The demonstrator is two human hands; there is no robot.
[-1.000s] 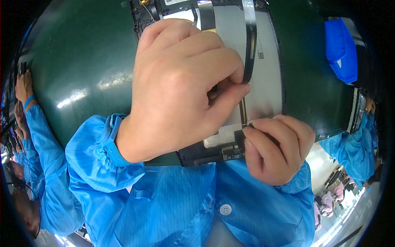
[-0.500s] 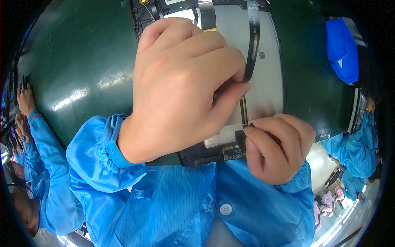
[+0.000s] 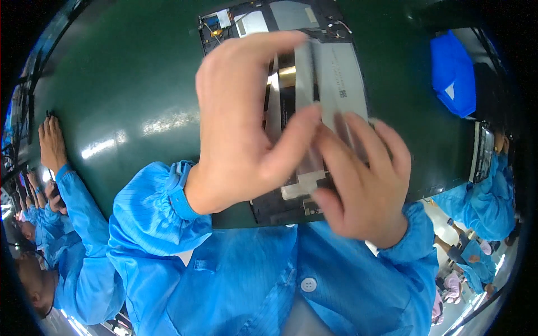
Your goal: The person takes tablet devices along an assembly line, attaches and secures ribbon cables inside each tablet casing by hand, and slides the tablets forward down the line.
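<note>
An opened tablet-like device (image 3: pixel 352 73) lies on the green table, its pale metal inner panel, dark frame and small wires exposed. My left hand (image 3: pixel 238 112) is over its left side, thumb and index finger spread wide apart. A dark flat flex cable (image 3: pixel 287 92) with a gold-coloured band shows between them. Another narrow dark strip (image 3: pixel 315 78), smeared by motion, runs along the panel near the left thumb tip. My right hand (image 3: pixel 367 173) is low over the device's right side with fingers apart, its fingertips close to the left thumb. Both hands are slightly blurred and hide part of the device.
The green table (image 3: pixel 129 73) extends around the device. A blue tray-like holder (image 3: pixel 453 73) sits at the far right, with a dark framed device (image 3: pixel 482 151) nearer on that side. Co-workers in blue work at the left, where a person's hand (image 3: pixel 51 143) rests on the table, and at the right.
The thumb and index finger of my left hand have parted from the dark strip. My right hand has moved up, its pinch opening into spread fingers. More of the device's far end shows.
</note>
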